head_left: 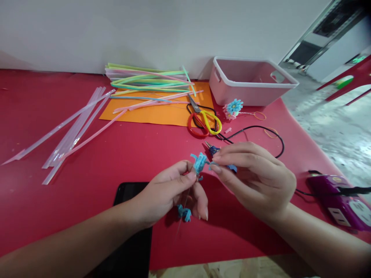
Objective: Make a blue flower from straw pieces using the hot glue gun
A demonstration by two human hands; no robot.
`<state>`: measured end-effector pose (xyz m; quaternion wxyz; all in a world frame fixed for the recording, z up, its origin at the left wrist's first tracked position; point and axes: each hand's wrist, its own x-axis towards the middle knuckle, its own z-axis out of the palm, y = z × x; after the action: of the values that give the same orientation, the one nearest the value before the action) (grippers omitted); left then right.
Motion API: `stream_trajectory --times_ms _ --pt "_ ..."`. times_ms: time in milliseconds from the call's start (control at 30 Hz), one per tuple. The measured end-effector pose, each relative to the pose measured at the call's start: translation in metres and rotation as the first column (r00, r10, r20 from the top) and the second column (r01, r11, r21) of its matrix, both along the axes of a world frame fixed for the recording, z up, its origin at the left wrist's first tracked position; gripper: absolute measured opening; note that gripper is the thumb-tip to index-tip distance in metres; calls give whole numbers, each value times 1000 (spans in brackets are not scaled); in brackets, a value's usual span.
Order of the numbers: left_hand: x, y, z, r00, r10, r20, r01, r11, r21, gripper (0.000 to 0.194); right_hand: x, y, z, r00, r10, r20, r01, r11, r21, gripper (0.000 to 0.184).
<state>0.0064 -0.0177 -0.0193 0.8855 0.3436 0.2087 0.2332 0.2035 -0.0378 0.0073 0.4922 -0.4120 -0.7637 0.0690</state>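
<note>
L hand [174,189] pinched the blue fuzzy pc [199,163] btwn thumb & fingers, ctr of frame; R hand [257,179] had thumb & fingertips closed on a curled end of same pc, just right of ctr; 2nd blue pc [184,213] was below L hand, lower ctr; dk blue tool w/ metal tip [213,150] lay partly hidden behind R hand; scissors [199,116] upper ctr; pink bin [246,92] upper right; blk flat item [131,235] lower ctr-left, partly under L forearm.
</note>
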Motion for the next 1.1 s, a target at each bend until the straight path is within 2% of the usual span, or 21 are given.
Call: stream_trajectory --times_ms 333,767,1100 --pt "0 -1 1 1000 -17 -4 17 1000 7 18 -4 0 2 994 -61 92 56 997 53 4" --pt "-1 -2 4 998 -45 -40 45 999 7 20 -7 0 -2 999 -32 36 28 996 88 13" --pt "-1 -2 4 998 -57 -34 57 998 -1 23 -5 0 -1 995 1 99 -9 997 77 16"
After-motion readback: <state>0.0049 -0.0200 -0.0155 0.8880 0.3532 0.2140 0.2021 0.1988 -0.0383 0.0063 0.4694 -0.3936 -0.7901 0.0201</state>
